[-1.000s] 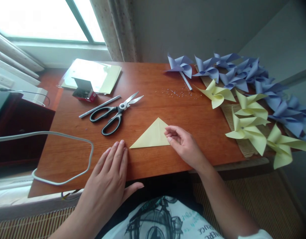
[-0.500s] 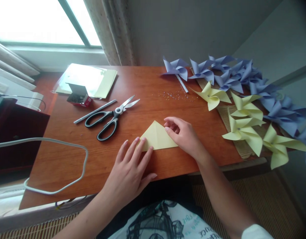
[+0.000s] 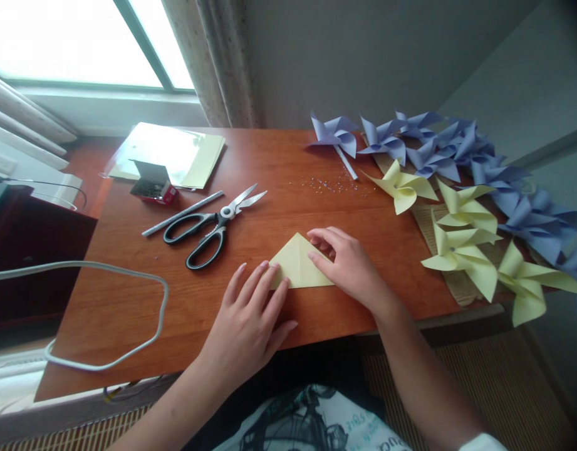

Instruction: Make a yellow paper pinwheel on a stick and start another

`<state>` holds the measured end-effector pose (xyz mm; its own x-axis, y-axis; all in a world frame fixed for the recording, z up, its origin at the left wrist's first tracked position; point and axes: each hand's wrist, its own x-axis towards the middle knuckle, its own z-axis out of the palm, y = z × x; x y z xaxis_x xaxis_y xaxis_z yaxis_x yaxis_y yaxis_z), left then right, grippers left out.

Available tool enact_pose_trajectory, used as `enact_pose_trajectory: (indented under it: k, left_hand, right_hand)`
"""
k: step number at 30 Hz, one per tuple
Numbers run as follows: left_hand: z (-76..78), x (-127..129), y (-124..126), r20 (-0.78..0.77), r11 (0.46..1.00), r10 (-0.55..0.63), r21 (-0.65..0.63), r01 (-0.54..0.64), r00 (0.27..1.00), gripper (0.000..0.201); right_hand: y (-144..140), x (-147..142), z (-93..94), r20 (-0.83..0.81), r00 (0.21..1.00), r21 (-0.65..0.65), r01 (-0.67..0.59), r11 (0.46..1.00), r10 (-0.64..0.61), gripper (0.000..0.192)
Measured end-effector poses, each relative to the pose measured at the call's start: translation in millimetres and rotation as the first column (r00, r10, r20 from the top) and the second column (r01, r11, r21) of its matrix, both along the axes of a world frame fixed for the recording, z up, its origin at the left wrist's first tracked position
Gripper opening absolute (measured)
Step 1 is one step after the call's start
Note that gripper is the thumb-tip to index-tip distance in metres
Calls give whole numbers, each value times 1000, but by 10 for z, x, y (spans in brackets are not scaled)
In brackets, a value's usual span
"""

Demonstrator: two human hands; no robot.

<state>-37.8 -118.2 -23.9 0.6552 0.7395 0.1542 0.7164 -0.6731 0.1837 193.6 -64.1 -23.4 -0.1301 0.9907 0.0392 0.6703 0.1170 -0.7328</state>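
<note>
A pale yellow sheet of paper (image 3: pixel 300 266), folded into a triangle with a crease down its middle, lies flat on the desk with its peak pointing away from me. My left hand (image 3: pixel 253 307) rests palm down with fingers spread, its fingertips on the paper's left part. Over the right side of the triangle is my right hand (image 3: pixel 342 260), its fingers loosely curved and a gap between thumb and forefinger. The thumb tip is over the paper; the right corner is hidden under this hand. Scissors (image 3: pixel 217 222) lie partly open beyond my left hand.
Yellow pinwheels (image 3: pixel 462 254) and purple pinwheels (image 3: pixel 433 156) crowd the right side, some on brown printed paper (image 3: pixel 431 241). Beads (image 3: pixel 332 185) are scattered at the back. A paper stick (image 3: pixel 182 213), a small red box (image 3: pixel 154 188), paper sheets (image 3: pixel 206 163) and a white cable (image 3: pixel 163 300) are leftward.
My right hand has slid slightly left over the paper, and its thumb and forefinger have spread a little. My left hand stays on the paper. The whole view has shifted slightly.
</note>
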Motion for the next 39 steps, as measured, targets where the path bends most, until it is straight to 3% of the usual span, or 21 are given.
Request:
enact_pose_trajectory:
  k: [7, 12, 15, 17, 19, 21, 25, 30, 32, 33, 35, 37, 39]
  left_hand:
    - [34, 118, 182, 22, 993, -30, 114, 27, 999, 32]
    - [41, 148, 283, 17, 988, -65, 145, 62, 998, 27]
    - [26, 131, 333, 68, 990, -82, 116, 74, 994, 27]
    - [27, 113, 364, 126, 994, -81, 88, 70, 989, 28]
    - [52, 99, 391, 220, 998, -32, 67, 18, 975, 34]
    - [99, 96, 413, 374, 994, 83, 36, -104, 924, 37]
    - [188, 122, 444, 694, 949, 302, -155, -274, 654, 16]
    - [211, 173, 480, 829, 926, 272, -86, -369, 488, 21]
    - [207, 214, 491, 820, 932, 351, -263, -248, 451, 21]
    - [204, 244, 499, 785, 905, 417, -403, -133, 459, 20]
    - [195, 319, 522, 688, 757, 524, -647, 96, 503, 21]
    - [184, 403, 562, 645, 629, 589, -744, 225, 487, 28]
    - [171, 477, 612, 644, 587, 637, -762, 274, 423, 30]
  right_hand:
    - [-28, 9, -19, -47, 999, -16, 24, 1000, -25, 28]
    - [-42, 4, 23, -167, 983, -143, 52, 988, -75, 32]
    - [-29, 10, 29, -223, 970, -207, 53, 977, -100, 22]
    - [-13, 18, 14, -329, 934, -228, 64, 972, -139, 15]
    - [2, 21, -7, -481, 850, -250, 100, 963, -213, 15]
    - [6, 10, -18, -620, 716, -283, 178, 942, -322, 16]
    - [-27, -46, 3, -767, 449, -359, 291, 887, -458, 23]
    - [-91, -115, 55, -830, 315, -324, 401, 857, -461, 24]
    - [-108, -143, 80, -854, 264, -317, 419, 851, -448, 23]
    - [-115, -159, 92, -867, 237, -319, 413, 853, -439, 23]
    - [-130, -191, 117, -884, 204, -318, 396, 861, -420, 22]
    - [-150, -220, 139, -889, 197, -319, 381, 868, -413, 21]
    - [-178, -239, 152, -888, 202, -325, 358, 875, -412, 21]
